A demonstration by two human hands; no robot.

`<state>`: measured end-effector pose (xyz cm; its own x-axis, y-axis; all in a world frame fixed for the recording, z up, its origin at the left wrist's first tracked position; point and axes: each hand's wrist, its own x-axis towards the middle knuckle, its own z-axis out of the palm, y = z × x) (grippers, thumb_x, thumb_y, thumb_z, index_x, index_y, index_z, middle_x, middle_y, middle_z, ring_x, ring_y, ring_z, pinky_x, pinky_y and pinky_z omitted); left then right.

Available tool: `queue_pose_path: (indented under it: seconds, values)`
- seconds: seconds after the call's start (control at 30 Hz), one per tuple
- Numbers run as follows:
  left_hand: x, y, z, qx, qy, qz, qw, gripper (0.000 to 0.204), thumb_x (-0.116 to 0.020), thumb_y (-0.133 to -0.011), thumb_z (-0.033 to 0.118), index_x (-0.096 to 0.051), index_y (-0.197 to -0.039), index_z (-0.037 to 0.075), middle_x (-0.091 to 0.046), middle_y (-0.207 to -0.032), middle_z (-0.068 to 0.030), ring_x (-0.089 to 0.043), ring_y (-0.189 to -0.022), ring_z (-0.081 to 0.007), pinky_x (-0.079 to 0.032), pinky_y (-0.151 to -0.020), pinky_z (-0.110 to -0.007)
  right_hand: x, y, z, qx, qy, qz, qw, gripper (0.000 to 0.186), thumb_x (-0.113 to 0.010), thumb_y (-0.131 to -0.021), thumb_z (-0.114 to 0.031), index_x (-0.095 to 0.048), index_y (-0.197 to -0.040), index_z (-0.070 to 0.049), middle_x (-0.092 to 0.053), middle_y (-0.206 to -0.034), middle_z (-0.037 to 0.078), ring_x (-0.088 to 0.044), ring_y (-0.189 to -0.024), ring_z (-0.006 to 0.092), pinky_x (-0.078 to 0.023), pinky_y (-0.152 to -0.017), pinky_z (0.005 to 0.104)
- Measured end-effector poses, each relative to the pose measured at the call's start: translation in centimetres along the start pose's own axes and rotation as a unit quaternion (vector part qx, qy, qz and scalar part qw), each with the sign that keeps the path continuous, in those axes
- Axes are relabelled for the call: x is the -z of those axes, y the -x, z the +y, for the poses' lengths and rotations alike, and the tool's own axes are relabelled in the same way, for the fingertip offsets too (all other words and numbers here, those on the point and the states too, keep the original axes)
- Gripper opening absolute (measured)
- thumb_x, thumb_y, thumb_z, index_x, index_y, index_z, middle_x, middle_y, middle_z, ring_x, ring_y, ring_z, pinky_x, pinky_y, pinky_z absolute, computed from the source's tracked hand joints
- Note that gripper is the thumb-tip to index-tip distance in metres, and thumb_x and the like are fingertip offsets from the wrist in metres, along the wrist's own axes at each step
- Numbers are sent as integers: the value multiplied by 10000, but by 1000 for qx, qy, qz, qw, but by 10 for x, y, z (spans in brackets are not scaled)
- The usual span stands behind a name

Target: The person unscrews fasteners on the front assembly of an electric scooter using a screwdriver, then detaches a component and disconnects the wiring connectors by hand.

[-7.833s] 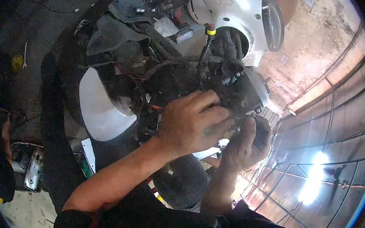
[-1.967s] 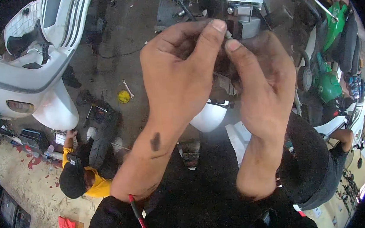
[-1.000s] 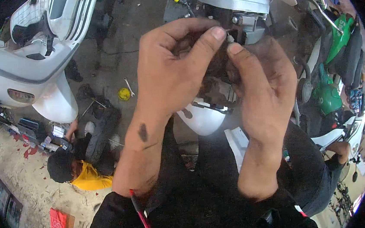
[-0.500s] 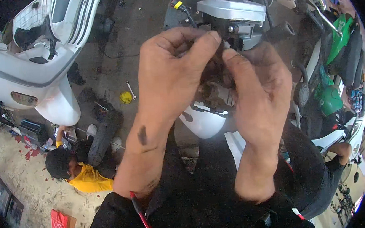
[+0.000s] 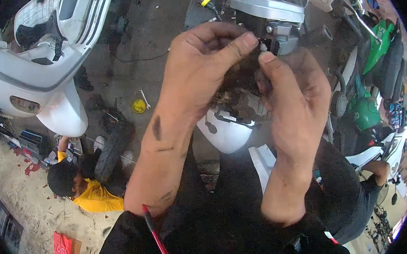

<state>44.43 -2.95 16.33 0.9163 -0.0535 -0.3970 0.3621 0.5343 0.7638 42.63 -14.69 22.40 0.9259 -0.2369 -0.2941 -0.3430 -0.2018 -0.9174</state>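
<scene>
My left hand (image 5: 199, 74) and my right hand (image 5: 292, 85) meet at the fingertips in front of a silver-rimmed meter housing (image 5: 268, 7) with a dark body and metal bracket. A small pale piece, perhaps a connector (image 5: 263, 47), sits between them, pinched by my right thumb and fingers. My left fingers are closed just above it on something too small to make out. A black cable plug with a yellow band (image 5: 206, 2) lies up and left of my hands. A white curved body panel (image 5: 224, 137) is below them.
A white scooter (image 5: 38, 64) stands at upper left. A co-worker in yellow (image 5: 93, 194) crouches at lower left; another person in dark clothing (image 5: 350, 201) is at right. A wrench (image 5: 145, 98) and yellow tin (image 5: 138, 106) lie on the floor. Green panels (image 5: 368, 49) stand at right.
Since the earliest frame the view has swung to show the floor and co-workers. In the last half second my left hand has shifted slightly right and up; the pinched fingers stay close together.
</scene>
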Motion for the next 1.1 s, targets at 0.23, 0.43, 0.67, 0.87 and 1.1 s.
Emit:
queue_pose_path:
  seconds: [0.23, 0.43, 0.67, 0.87, 1.1]
  values:
    - [-9, 3, -5, 141, 254, -63, 955, 226, -702, -859, 163, -600, -940, -21, -652, -812, -79, -628, -659, -166, -496, -606, -293, -3, 1, -1, -11, -49, 20, 999, 123, -647, -874, -60, -566, -815, 11, -581, -687, 15, -497, -603, 51, -381, -520, 217]
    - [-26, 14, -10, 112, 291, 57, 948, 238, -692, -867, 169, -541, -954, 6, -604, -853, -79, -595, -726, -170, -483, -651, -302, 0, 1, 2, 0, -12, 11, 1000, 161, -653, -881, -73, -543, -791, 2, -549, -645, -4, -465, -567, 39, -352, -488, 208]
    - [-21, 8, -9, 129, 309, 8, 942, 230, -687, -869, 149, -531, -961, 7, -608, -819, -68, -585, -670, -165, -477, -597, -303, 1, 1, 3, 3, -53, -5, 999, 183, -656, -883, -82, -532, -769, -10, -514, -624, -32, -434, -555, 28, -324, -476, 206]
    - [-25, 15, -14, -3, 174, 62, 983, 203, -705, -866, 125, -625, -969, -30, -657, -806, -80, -613, -656, -124, -487, -561, -261, -5, 3, 9, 22, -17, 44, 999, 169, -654, -881, -101, -555, -782, -6, -534, -632, -25, -429, -553, 30, -323, -485, 204]
    - [-18, 12, -22, -154, -79, 105, 979, 171, -696, -860, 95, -683, -982, -25, -654, -809, -36, -587, -695, -75, -470, -617, -217, -7, 2, 8, 45, 17, 52, 998, 195, -663, -872, -128, -564, -772, 6, -545, -618, -5, -453, -565, 50, -351, -498, 236]
